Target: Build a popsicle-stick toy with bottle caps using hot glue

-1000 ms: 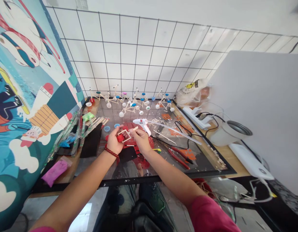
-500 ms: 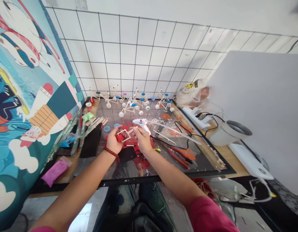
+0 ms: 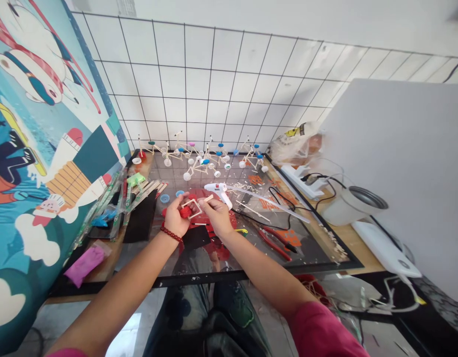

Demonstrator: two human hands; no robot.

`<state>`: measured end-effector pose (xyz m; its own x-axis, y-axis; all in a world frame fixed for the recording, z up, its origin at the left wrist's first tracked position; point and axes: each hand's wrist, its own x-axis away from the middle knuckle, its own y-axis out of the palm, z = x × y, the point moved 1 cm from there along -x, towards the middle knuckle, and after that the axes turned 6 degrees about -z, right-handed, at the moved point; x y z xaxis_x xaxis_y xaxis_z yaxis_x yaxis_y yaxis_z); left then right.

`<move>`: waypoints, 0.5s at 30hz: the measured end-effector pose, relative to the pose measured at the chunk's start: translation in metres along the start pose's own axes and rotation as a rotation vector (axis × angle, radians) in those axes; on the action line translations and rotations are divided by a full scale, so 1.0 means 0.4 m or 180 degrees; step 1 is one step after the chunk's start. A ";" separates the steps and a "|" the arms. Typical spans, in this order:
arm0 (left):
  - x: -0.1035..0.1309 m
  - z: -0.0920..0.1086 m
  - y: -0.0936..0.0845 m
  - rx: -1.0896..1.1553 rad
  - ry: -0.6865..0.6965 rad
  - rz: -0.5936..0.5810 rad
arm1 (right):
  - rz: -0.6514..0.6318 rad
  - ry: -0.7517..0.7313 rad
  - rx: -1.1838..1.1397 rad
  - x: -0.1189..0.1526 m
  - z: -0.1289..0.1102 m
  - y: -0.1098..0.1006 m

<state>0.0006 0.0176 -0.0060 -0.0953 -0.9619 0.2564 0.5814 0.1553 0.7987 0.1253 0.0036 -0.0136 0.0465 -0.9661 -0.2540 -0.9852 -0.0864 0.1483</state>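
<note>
My left hand [image 3: 176,219] is closed around a small frame of wooden sticks [image 3: 196,214] with a red bottle cap [image 3: 185,212] fixed to it like a wheel; part of the frame is hidden by my fingers. Between the thumb and fingers of my right hand [image 3: 219,217] is a short wooden stick [image 3: 208,198], pinched close to the frame's right corner. Whether stick and frame touch is hard to make out. Just behind my right hand, a white glue gun [image 3: 218,189] lies on the table over a red patch.
Several stick models with cap wheels [image 3: 205,162] stand along the tiled wall. Red-handled pliers [image 3: 271,243] and a black cord [image 3: 251,217] lie to the right. Blue caps [image 3: 164,198] and wooden sticks [image 3: 147,194] are at left. A power strip [image 3: 302,182] sits on the right edge.
My right hand has shifted slightly and turned the pinched stick, which now points up and to the right. My left hand with the frame stays nearly still.
</note>
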 end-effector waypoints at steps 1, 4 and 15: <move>0.000 -0.001 0.000 -0.0006 0.0003 -0.0006 | -0.0028 -0.0006 0.0026 0.000 0.002 0.001; 0.000 -0.002 -0.001 -0.0008 0.0001 -0.0015 | -0.0050 -0.0038 0.0050 -0.001 0.007 0.001; 0.000 -0.001 -0.002 0.0041 -0.0033 -0.0030 | -0.0091 0.0022 0.0091 0.003 0.000 0.002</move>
<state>0.0006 0.0175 -0.0068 -0.1091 -0.9609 0.2545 0.5700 0.1493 0.8080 0.1246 0.0023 -0.0137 0.0759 -0.9650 -0.2511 -0.9877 -0.1072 0.1136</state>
